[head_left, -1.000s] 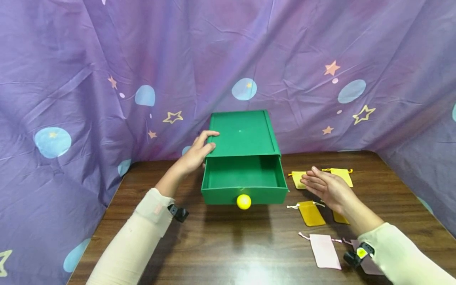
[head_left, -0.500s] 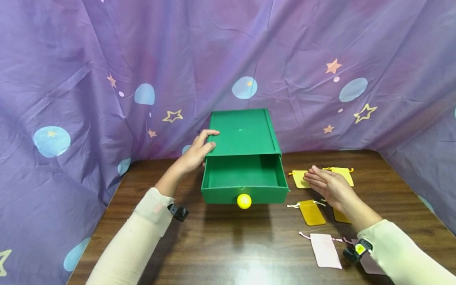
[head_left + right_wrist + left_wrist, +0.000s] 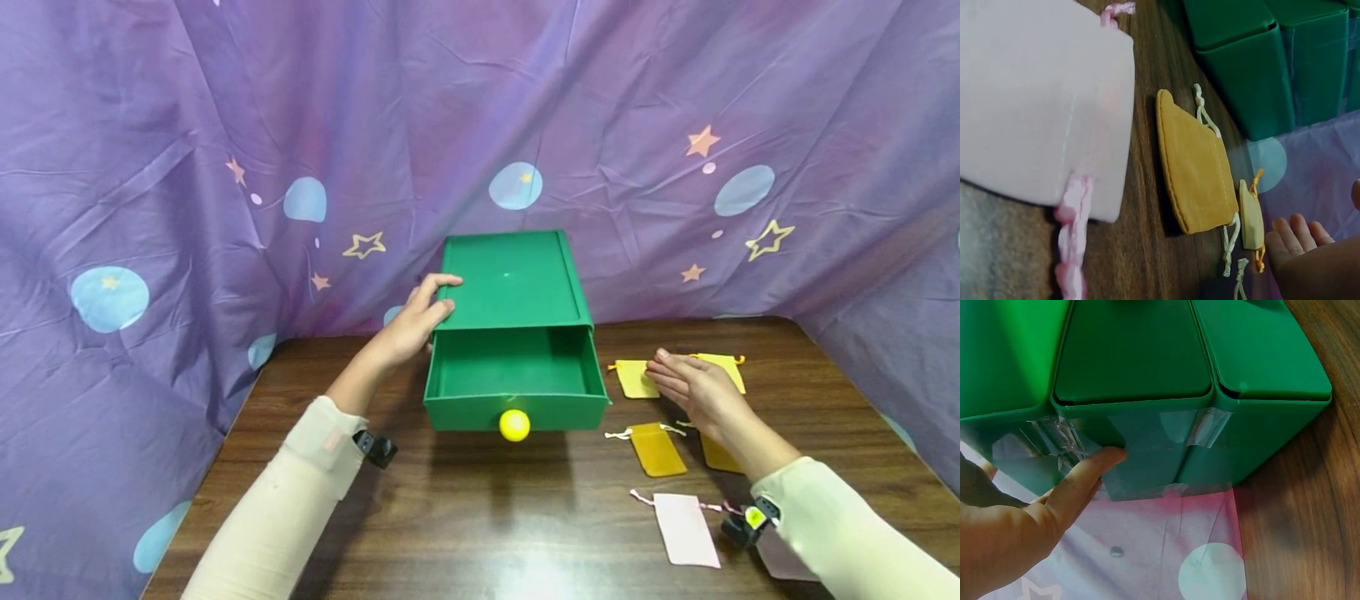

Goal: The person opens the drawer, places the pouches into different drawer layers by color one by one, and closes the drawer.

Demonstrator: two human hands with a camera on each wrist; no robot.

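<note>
A green drawer cabinet (image 3: 510, 279) stands at the table's back middle, its top drawer (image 3: 551, 412) pulled out toward me. A yellow ball knob (image 3: 514, 425) sits on the drawer front. My left hand (image 3: 408, 329) rests against the cabinet's upper left edge, with fingertips on the top panel. In the left wrist view one extended digit (image 3: 1082, 478) presses on the taped green side. My right hand (image 3: 701, 396) hovers over the drawstring pouches with its fingers straight together, holding nothing. Near it lie a light yellow pouch (image 3: 636, 379) and a mustard pouch (image 3: 657, 450).
Another light yellow pouch (image 3: 727, 371) and another mustard one (image 3: 722, 455) are partly covered by the right hand and arm. A pale pink pouch (image 3: 686, 530) lies in front, beside a mauve one (image 3: 786, 554) under the right sleeve. A purple patterned cloth (image 3: 375, 150) hangs behind the table.
My right hand has drifted slightly to the right, showing more of the nearer light yellow pouch. My left hand, the cabinet and the drawer stay as they were.
</note>
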